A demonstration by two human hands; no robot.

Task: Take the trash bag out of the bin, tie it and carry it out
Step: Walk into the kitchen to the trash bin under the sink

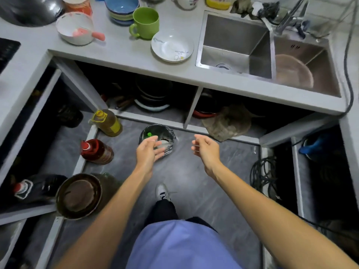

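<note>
A small bin lined with a black trash bag (pixel 168 133) stands on the grey floor just in front of the counter's lower shelf. Green and white rubbish shows inside it. My left hand (pixel 148 152) hovers over the bin's near rim, fingers apart, holding nothing, and it hides part of the bag's front edge. My right hand (pixel 205 147) is to the right of the bin, apart from it, with fingers loosely curled and nothing in them.
Two oil bottles (pixel 106 122) (pixel 97 151) stand left of the bin, with a round pot (pixel 78 196) nearer me. A crumpled cloth (pixel 228 123) lies on the shelf at right, coiled cable (pixel 263 175) on the floor. The counter (pixel 124 51) carries dishes and a sink (pixel 235 43). My foot (pixel 162 192) is behind the bin.
</note>
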